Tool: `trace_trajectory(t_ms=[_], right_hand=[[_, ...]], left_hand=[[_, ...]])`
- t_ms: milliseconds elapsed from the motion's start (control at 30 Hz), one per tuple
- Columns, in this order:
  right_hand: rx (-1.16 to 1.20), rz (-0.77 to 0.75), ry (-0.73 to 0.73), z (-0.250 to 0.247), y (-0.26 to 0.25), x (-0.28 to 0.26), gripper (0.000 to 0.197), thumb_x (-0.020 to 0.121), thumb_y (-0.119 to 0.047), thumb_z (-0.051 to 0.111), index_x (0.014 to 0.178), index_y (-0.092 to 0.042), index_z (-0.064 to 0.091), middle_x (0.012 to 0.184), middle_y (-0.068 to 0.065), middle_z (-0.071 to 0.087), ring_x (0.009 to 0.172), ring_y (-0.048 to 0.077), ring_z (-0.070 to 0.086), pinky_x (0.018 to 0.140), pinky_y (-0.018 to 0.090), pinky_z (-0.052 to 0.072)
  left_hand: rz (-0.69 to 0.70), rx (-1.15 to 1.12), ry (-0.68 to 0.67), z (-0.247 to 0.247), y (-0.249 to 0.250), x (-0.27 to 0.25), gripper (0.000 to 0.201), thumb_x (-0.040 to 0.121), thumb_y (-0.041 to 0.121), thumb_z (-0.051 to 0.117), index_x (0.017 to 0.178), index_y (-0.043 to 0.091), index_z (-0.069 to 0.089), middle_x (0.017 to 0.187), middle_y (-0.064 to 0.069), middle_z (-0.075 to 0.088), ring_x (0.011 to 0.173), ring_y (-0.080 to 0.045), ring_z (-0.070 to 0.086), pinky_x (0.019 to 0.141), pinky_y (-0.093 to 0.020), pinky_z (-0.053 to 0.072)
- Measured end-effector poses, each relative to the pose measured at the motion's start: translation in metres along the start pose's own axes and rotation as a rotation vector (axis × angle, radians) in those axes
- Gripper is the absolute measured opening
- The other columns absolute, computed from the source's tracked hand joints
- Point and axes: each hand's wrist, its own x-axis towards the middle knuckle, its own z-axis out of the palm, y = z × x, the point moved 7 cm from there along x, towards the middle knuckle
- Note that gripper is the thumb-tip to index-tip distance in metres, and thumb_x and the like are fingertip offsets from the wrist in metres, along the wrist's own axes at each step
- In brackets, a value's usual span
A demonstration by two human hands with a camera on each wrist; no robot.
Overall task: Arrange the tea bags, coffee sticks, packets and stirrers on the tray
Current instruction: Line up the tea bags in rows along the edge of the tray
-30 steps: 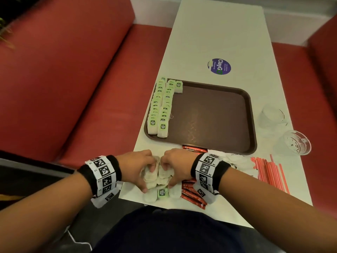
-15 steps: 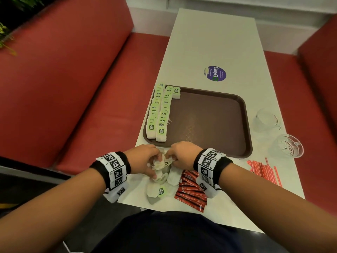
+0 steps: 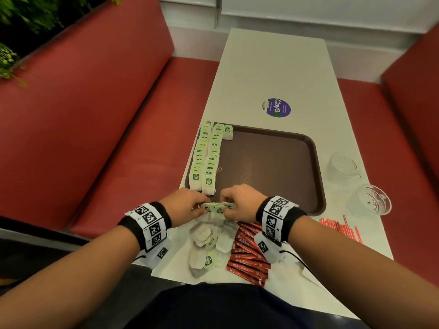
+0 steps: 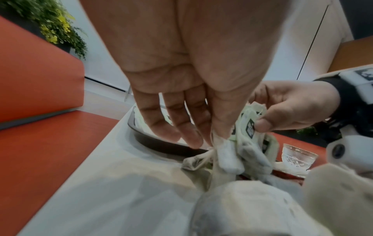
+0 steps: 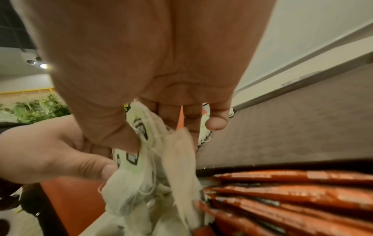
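My left hand [image 3: 184,205] pinches a bunch of tea bags [image 3: 217,207] by the tags, just off the tray [image 3: 318,176] near edge; my right hand [image 3: 240,203] pinches the same bunch. Coffee sticks [image 3: 247,255] lie on the surface [image 3: 273,67] beneath.

A small bunch of tea bags [image 3: 217,207] hangs between the left hand [image 3: 184,205] and the right hand [image 3: 240,201], pinched at the green tags while the white pouches dangle below with their strings tangled. Just beyond the grip lies the brown tray [image 3: 316,162], with two neat rows of tea bags [image 3: 205,157] overlapping along its left edge. Directly under the grip, loose tea bags [image 3: 204,243] lie in a heap on the table. Right of that heap, beneath the right wrist, red coffee sticks [image 3: 247,255] lie side by side. Farther right, red stirrers [image 3: 339,229] lie bundled, perhaps slightly fanned; the view is too small to tell.
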Motion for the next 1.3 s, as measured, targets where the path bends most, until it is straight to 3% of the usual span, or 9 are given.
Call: trace_trajectory(t_ms=[200, 333, 467, 633, 733, 833, 1000, 1133, 1300], right_hand=[[0.105, 0.021, 0.06, -0.008, 0.005, -0.002, 0.017, 0.086, -0.026, 0.064, 0.076, -0.015, 0.056, 0.071, 0.004, 0.06, 0.065, 0.019, 0.054, 0.056, 0.029, 0.038], [0.222, 0.042, 0.132, -0.016, 0.01, -0.002, 0.02, 0.086, -0.018, 0.061, 0.072, -0.009, 0.052, 0.065, 0.007, 0.053, 0.058, 0.016, 0.044, 0.056, 0.031, 0.035], [0.275, 0.038, 0.197, -0.026, 0.011, 0.0, 0.032, 0.084, -0.012, 0.059, 0.063, -0.02, 0.035, 0.06, -0.003, 0.039, 0.055, 0.014, 0.034, 0.054, 0.031, 0.03], [0.322, 0.052, 0.187, -0.026, 0.012, 0.003, 0.019, 0.087, -0.009, 0.055, 0.083, -0.021, 0.04, 0.07, -0.001, 0.049, 0.06, 0.017, 0.04, 0.055, 0.032, 0.034], [0.357, 0.055, 0.164, -0.025, 0.011, 0.005, 0.017, 0.092, -0.009, 0.05, 0.104, -0.021, 0.053, 0.08, 0.001, 0.061, 0.063, 0.018, 0.052, 0.057, 0.028, 0.042], [0.379, 0.057, 0.165, -0.028, 0.009, 0.006, 0.026, 0.092, -0.005, 0.044, 0.104, -0.019, 0.062, 0.074, -0.005, 0.059, 0.053, 0.013, 0.047, 0.049, 0.019, 0.038], [0.454, 0.062, 0.164, -0.029, 0.006, 0.006, 0.026, 0.091, -0.005, 0.043, 0.095, -0.02, 0.063, 0.066, -0.003, 0.057, 0.047, 0.008, 0.046, 0.047, 0.02, 0.04], [0.459, 0.048, 0.214, -0.031, 0.005, 0.008, 0.023, 0.094, -0.01, 0.045, 0.09, -0.024, 0.062, 0.087, 0.008, 0.068, 0.076, 0.022, 0.061, 0.07, 0.034, 0.049], [0.512, 0.062, 0.222, -0.028, 0.007, 0.006, 0.014, 0.092, -0.018, 0.053, 0.095, -0.015, 0.066, 0.074, -0.004, 0.062, 0.062, 0.008, 0.054, 0.06, 0.025, 0.043]], left_hand=[[-0.05, -0.092, 0.022, 0.0, -0.001, 0.006, 0.033, 0.09, 0.028, 0.07, 0.121, 0.031, 0.059, 0.092, 0.007, 0.069, 0.083, -0.009, 0.063, 0.08, -0.027, 0.051], [-0.051, -0.102, -0.018, -0.001, -0.001, 0.01, 0.031, 0.089, 0.027, 0.071, 0.117, 0.029, 0.057, 0.075, 0.011, 0.064, 0.068, 0.003, 0.054, 0.07, -0.02, 0.044], [-0.022, -0.038, -0.077, -0.01, 0.006, 0.011, 0.015, 0.089, 0.029, 0.071, 0.101, 0.031, 0.062, 0.076, 0.013, 0.061, 0.068, -0.001, 0.053, 0.07, -0.023, 0.044], [0.042, -0.047, -0.057, -0.023, 0.014, 0.013, 0.009, 0.086, 0.033, 0.075, 0.088, 0.03, 0.067, 0.086, 0.01, 0.063, 0.08, -0.009, 0.058, 0.074, -0.026, 0.048], [0.031, -0.109, -0.039, -0.029, 0.014, 0.014, 0.009, 0.086, 0.031, 0.075, 0.086, 0.029, 0.067, 0.078, 0.01, 0.065, 0.073, -0.006, 0.058, 0.069, -0.022, 0.047], [0.039, -0.161, 0.01, -0.035, 0.015, 0.014, 0.017, 0.088, 0.027, 0.074, 0.08, 0.033, 0.06, 0.066, 0.017, 0.056, 0.062, 0.0, 0.05, 0.06, -0.011, 0.038], [0.034, -0.227, 0.098, -0.043, 0.014, 0.017, 0.013, 0.088, 0.025, 0.074, 0.083, 0.031, 0.063, 0.07, 0.013, 0.061, 0.064, 0.0, 0.05, 0.063, -0.018, 0.043], [0.022, -0.244, 0.171, -0.049, 0.013, 0.02, 0.008, 0.089, 0.026, 0.073, 0.087, 0.02, 0.067, 0.077, 0.004, 0.067, 0.066, -0.007, 0.056, 0.067, -0.029, 0.05], [0.005, -0.3, 0.175, -0.049, 0.012, 0.022, 0.006, 0.089, 0.023, 0.073, 0.089, 0.02, 0.068, 0.08, -0.001, 0.07, 0.075, -0.021, 0.066, 0.074, -0.044, 0.056]])
